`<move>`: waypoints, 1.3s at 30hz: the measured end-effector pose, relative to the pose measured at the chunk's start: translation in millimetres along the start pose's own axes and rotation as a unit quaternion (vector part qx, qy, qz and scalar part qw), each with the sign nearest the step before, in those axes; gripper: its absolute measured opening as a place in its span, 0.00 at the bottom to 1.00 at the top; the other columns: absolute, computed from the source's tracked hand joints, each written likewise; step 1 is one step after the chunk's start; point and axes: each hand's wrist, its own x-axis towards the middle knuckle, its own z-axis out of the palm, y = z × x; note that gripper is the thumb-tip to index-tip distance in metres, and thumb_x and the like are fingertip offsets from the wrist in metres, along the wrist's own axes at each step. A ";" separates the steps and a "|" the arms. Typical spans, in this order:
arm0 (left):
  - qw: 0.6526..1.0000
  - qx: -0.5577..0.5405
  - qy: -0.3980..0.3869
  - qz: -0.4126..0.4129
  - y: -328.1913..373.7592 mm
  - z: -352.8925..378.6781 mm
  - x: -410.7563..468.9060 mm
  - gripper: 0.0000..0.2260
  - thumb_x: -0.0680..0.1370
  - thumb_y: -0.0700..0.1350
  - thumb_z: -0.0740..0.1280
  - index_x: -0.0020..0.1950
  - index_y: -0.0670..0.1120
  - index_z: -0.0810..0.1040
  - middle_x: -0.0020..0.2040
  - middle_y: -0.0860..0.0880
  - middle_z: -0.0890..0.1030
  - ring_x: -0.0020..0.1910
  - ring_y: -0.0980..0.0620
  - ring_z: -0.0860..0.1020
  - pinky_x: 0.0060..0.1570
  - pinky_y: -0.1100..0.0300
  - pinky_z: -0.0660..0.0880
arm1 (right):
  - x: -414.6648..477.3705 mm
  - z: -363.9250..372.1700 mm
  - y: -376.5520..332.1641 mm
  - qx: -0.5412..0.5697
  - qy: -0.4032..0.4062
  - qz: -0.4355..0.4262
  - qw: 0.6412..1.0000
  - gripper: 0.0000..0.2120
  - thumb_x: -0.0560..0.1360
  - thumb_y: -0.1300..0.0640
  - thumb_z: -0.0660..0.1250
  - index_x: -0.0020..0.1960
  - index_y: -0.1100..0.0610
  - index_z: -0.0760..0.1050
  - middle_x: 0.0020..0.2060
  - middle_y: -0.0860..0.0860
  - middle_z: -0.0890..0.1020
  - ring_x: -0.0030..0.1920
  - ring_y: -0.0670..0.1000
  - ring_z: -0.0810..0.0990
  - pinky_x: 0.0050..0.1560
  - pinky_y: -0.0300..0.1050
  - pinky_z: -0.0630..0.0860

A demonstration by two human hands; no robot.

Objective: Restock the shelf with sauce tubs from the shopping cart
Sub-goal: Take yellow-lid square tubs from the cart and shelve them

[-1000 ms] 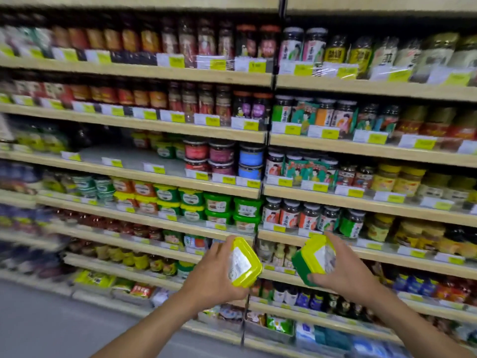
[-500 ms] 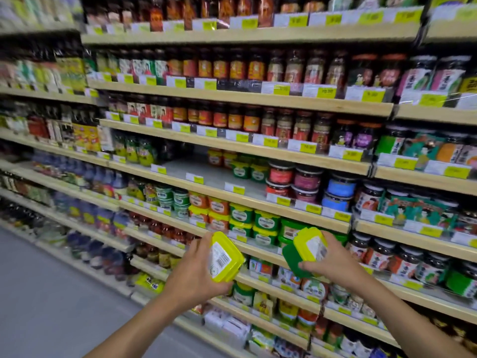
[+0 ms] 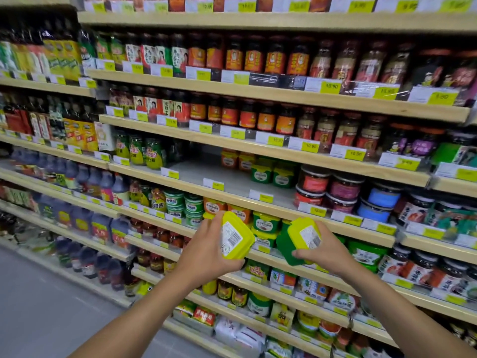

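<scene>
Two green plastic sauce tubs with yellow lids are held in the air in front of the shelving: the left hand (image 3: pixel 206 254) grips one tub (image 3: pixel 236 239), lid and barcode label towards the camera, and the right hand (image 3: pixel 322 250) clasps the other (image 3: pixel 299 240), tilted on edge. The likely target is the half-bare pale wooden shelf (image 3: pixel 227 180) above, beside the matching green tubs (image 3: pixel 273 175). To do it well, turn each tub lid-up with the label facing out, seat it flat, slide it back against its neighbours, and place one at a time
</scene>
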 end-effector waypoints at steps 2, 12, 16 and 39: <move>1.000 0.000 0.000 0.010 -6.3 0.4 18.4 0.55 0.66 0.68 0.75 0.81 0.59 0.42 0.73 0.52 0.62 0.71 0.47 0.68 0.60 0.49 0.76 | 16.2 3.3 -6.8 -0.001 0.008 -0.005 1.000 0.45 0.67 0.51 0.81 0.77 0.51 0.60 0.60 0.47 0.73 0.57 0.51 0.73 0.55 0.47 0.71; 0.998 0.004 0.016 0.062 -36.5 -6.6 126.5 0.52 0.66 0.65 0.77 0.80 0.58 0.47 0.69 0.52 0.64 0.66 0.48 0.69 0.57 0.51 0.75 | 116.2 14.5 -40.3 0.022 0.073 0.010 0.997 0.44 0.65 0.47 0.82 0.73 0.53 0.63 0.57 0.48 0.75 0.54 0.52 0.76 0.51 0.47 0.73; 0.996 -0.007 0.036 0.087 -47.3 -10.7 168.6 0.51 0.65 0.61 0.79 0.79 0.57 0.50 0.65 0.52 0.66 0.63 0.49 0.71 0.55 0.53 0.74 | 157.0 17.3 -48.0 0.026 0.080 0.003 0.996 0.42 0.65 0.47 0.82 0.71 0.54 0.64 0.56 0.48 0.76 0.53 0.52 0.77 0.49 0.47 0.72; 0.972 0.021 0.023 0.233 -127.0 -8.9 290.5 0.52 0.65 0.56 0.79 0.80 0.56 0.49 0.71 0.49 0.61 0.69 0.46 0.66 0.53 0.47 0.78 | 211.5 75.9 -68.0 0.096 0.321 0.058 0.940 0.23 0.65 0.42 0.79 0.54 0.49 0.75 0.44 0.49 0.82 0.44 0.51 0.82 0.46 0.54 0.82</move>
